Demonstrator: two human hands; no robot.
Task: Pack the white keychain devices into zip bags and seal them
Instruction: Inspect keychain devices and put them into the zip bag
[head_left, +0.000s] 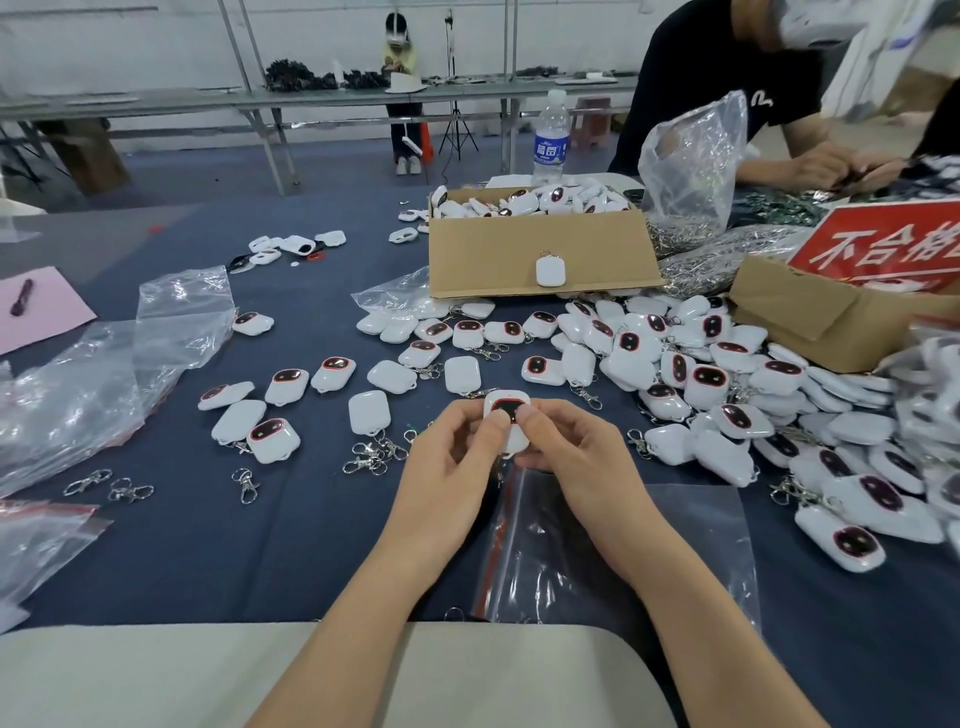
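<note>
The left hand and the right hand meet over the middle of the table and together pinch one small, rounded white keychain device of plastic. Its dark, red-rimmed face is up, both thumbs are pressed on that face, and the fingers are curled beneath it. Just under the right wrist a clear plastic zip bag with a red seal strip lies flat on the dark blue table cloth, its strip end near the held device; I cannot tell whether the bag mouth is parted. More loose white devices are scattered ahead and heaped to the right. An open brown cardboard box behind them is filled with the same pieces. Silver metal snap clasps lie just left of the left hand, and crumpled clear plastic bags lie at the far left.
</note>
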